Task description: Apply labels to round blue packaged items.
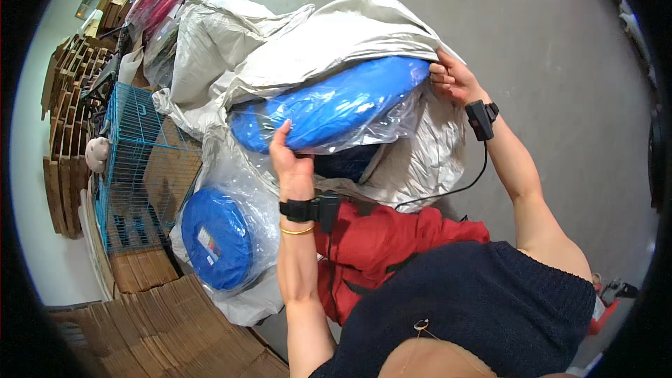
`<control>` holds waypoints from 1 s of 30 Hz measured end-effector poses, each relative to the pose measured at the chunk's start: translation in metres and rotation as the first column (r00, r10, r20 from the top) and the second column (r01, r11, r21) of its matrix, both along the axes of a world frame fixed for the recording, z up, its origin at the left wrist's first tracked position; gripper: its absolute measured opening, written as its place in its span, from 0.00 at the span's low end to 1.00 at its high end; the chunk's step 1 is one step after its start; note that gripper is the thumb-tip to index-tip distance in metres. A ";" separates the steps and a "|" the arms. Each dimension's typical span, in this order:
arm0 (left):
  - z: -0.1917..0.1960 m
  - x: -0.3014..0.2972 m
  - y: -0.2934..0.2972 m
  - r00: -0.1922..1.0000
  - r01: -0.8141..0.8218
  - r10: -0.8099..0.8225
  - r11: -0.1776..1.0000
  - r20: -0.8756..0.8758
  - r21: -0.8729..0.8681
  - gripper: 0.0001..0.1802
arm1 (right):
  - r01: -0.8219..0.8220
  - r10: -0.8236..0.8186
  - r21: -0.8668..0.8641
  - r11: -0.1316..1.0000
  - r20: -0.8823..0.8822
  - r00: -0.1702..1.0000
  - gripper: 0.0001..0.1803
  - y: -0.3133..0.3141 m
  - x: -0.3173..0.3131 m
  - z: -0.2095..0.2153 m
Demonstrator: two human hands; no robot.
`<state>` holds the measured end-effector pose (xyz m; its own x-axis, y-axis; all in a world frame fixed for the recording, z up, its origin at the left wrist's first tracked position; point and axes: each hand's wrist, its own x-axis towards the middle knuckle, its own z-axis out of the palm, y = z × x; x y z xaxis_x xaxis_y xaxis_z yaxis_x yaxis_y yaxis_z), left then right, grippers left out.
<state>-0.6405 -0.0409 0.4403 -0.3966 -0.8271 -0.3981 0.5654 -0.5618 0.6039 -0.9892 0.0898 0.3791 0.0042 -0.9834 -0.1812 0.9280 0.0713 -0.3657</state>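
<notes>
A flat, round blue bundle [343,101] in clear plastic lies partly inside a large white sack [350,31]. My left hand [292,161] grips the bundle's near edge, thumb on top, with the other fingers mostly hidden beneath. At the sack's right side, my right hand [456,78] is closed on the edge of its mouth, beside the bundle's right end. Something dark blue [343,163] shows in the sack under the bundle. A second round blue bundle [217,238], also in clear plastic with a label on it, rests to the left of my left forearm.
Red fabric [392,241] lies between me and the sack. On the left stands a blue wire cage [136,168], with stacked cardboard [66,119] behind it and flattened cardboard [161,332] at the lower left. Grey floor [560,98] stretches to the right.
</notes>
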 end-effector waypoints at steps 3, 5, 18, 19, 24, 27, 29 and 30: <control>0.029 0.008 0.002 0.997 -0.003 0.003 1.000 0.075 0.007 0.20 | -0.119 0.096 -0.188 0.975 -0.128 0.987 0.20 0.000 0.003 0.013; 0.045 0.011 0.005 0.997 -0.010 0.010 1.000 0.073 0.001 0.22 | -0.097 0.067 -0.220 0.971 -0.138 0.988 0.20 -0.006 -0.004 0.012; 0.021 0.095 0.037 0.995 -0.062 0.061 0.998 0.077 0.011 0.28 | 0.425 -0.361 0.285 0.859 -0.252 0.898 0.15 -0.027 0.011 -0.006; 0.031 0.097 0.042 0.989 -0.095 0.096 0.995 0.113 -0.016 0.28 | 0.423 -0.357 0.289 0.859 -0.253 0.899 0.15 -0.032 0.003 -0.023; 0.139 0.113 0.064 0.946 -0.171 0.210 0.971 0.248 -0.169 0.24 | 0.320 -0.274 0.196 0.927 -0.227 0.934 0.20 -0.034 0.011 -0.035; 0.149 0.147 0.076 0.940 -0.177 0.227 0.963 0.255 -0.204 0.23 | 0.392 -0.317 0.252 0.885 -0.291 0.903 0.24 -0.005 0.002 -0.066; 0.144 0.163 0.093 0.899 -0.249 0.269 0.963 0.347 -0.102 0.22 | 0.327 -0.253 0.253 0.911 -0.283 0.925 0.27 0.013 0.011 -0.074; 0.135 0.179 0.100 0.865 -0.296 0.314 0.949 0.392 -0.107 0.22 | 0.253 -0.179 0.255 0.933 -0.280 0.943 0.29 0.018 0.016 -0.088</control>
<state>-0.4618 0.0588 0.5755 0.0636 -0.9000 -0.4313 0.4100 -0.3704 0.8334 -0.9734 0.1078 0.2915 -0.2838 -0.8623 -0.4193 0.8146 0.0138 -0.5799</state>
